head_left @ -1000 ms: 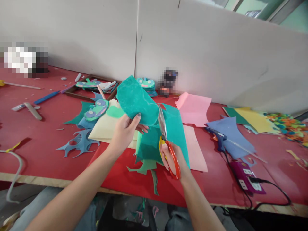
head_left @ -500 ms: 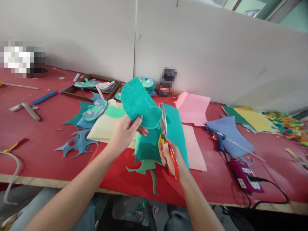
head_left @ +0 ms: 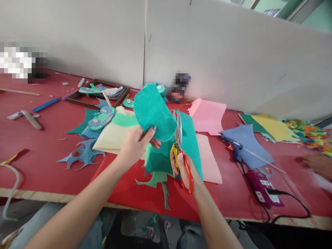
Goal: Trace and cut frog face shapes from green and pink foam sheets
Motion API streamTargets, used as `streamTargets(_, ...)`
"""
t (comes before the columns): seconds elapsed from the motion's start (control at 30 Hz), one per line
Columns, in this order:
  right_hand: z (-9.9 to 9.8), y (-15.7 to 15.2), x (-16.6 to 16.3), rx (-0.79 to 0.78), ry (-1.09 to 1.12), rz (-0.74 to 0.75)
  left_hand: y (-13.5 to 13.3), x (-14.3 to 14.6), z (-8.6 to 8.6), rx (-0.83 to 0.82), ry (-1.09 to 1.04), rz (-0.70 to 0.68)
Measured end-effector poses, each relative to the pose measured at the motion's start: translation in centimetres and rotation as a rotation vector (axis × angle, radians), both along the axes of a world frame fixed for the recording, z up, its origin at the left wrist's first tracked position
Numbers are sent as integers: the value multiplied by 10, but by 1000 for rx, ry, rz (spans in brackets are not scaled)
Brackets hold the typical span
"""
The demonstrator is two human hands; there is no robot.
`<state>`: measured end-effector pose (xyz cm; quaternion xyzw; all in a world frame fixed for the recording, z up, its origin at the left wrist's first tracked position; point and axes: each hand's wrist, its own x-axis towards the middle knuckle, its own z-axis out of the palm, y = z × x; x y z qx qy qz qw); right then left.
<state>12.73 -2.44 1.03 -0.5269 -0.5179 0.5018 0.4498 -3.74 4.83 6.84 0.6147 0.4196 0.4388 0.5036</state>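
Teal felt-like cutout (head_left: pixel 153 110), pinched in left hand (head_left: pixel 140 140); at its right edge, scissors (head_left: pixel 178 133), blades parted, gripped by right hand (head_left: pixel 182 170): apparently edge-trimming, the next snip calling for steady feeding.

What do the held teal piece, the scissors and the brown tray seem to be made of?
Teal piece: matte, perhaps felt or thin foam, by its mottled face.
Scissors: shiny grey blades suggest metal; smooth red and yellow handles look plastic.
Brown tray: possibly wood, by its dark, dull rim.
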Motion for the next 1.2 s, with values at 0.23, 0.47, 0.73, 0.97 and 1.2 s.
streamTargets(0.23,-2,0,1,-43,65,-43,-1,-1,0,33,48,-47)
streamTargets(0.47,2,-1,0,-70,83,-61,-1,-1,-1,30,43,-59)
streamTargets(0.73,3,-1,3,-26,4,-32,2,-4,5,17,76,-64)
streamTargets(0.97,3,0,4,-6,-142,-4,5,-7,1,43,21,75)
streamTargets(1.2,3,1,3,14,-190,19,8,-7,-4,16,-9,145)
